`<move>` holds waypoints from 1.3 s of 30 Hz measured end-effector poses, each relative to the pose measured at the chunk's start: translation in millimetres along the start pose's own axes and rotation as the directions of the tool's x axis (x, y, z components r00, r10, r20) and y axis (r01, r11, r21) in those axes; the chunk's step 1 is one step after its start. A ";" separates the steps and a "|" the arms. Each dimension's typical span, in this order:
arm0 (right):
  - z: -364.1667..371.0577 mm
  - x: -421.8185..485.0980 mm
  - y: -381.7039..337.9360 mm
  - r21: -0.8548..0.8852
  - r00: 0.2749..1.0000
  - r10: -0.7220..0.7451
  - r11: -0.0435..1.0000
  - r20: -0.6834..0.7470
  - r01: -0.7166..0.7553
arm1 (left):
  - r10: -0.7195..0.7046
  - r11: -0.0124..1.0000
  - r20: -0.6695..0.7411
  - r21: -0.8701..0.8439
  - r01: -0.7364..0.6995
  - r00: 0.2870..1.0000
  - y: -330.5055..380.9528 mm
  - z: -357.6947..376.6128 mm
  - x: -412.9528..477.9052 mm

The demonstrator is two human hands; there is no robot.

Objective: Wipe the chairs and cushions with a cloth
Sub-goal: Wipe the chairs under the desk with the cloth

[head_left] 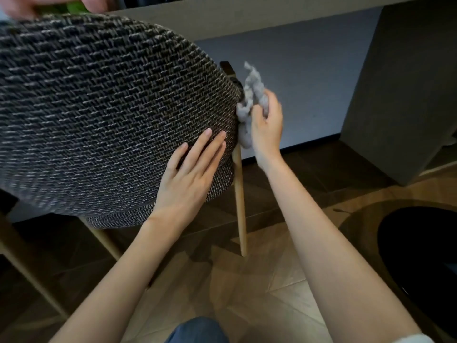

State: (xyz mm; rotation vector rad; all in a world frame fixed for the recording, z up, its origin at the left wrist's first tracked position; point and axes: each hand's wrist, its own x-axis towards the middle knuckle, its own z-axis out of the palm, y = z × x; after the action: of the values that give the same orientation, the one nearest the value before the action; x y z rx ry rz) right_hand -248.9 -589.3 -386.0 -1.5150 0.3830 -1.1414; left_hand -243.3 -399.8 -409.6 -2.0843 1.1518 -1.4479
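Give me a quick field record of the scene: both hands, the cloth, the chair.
left hand: flat on the woven chair back, fingers spread, bracing
right hand: gripping the cloth at the chair's right edge
cloth: grey, crumpled, touching the chair edge
chair: dark woven back, light wooden legs
floor: wood pattern

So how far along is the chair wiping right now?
Done: can't tell, no wiped area stands out on the chair back. In hand: the right hand presses the bunched cloth to the chair's right edge; the left hand rests flat on the back. Left: legs and cushions, none visible.
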 end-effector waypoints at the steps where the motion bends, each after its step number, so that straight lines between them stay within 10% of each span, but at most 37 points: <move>1: 1.6 4.3 -5.6 0.013 1.000 -0.022 1.000 -0.021 0.022 | 0.012 1.000 -0.006 -0.005 -0.012 1.000 -1.7 0.4 -1.3; 9: 0.1 -65.7 18.2 0.004 0.944 0.323 0.946 0.070 -0.324 | 0.053 0.995 0.003 -0.088 -0.053 0.999 -24.6 -3.3 -31.1; 17: 14.0 -106.8 -43.3 -0.010 0.991 -0.133 0.991 0.032 0.134 | -0.184 0.955 0.004 -0.236 0.179 0.983 -54.2 -12.4 -74.7; 24: 11.4 -158.9 -11.2 -0.284 0.963 0.124 0.957 0.240 -0.052 | -0.143 0.913 0.129 -0.365 0.181 0.981 -76.3 -38.3 -93.7; 39: -7.0 -178.4 -62.5 -0.320 0.934 0.091 0.947 0.345 0.026 | -0.255 0.730 0.217 -0.595 0.335 0.942 -86.1 -60.5 -104.8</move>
State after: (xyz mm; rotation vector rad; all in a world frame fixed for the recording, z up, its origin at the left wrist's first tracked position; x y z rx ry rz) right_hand -360.6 -438.6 -410.0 -1.9541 0.3531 -0.7767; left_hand -276.9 -256.5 -390.2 -2.8871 1.4453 -1.1156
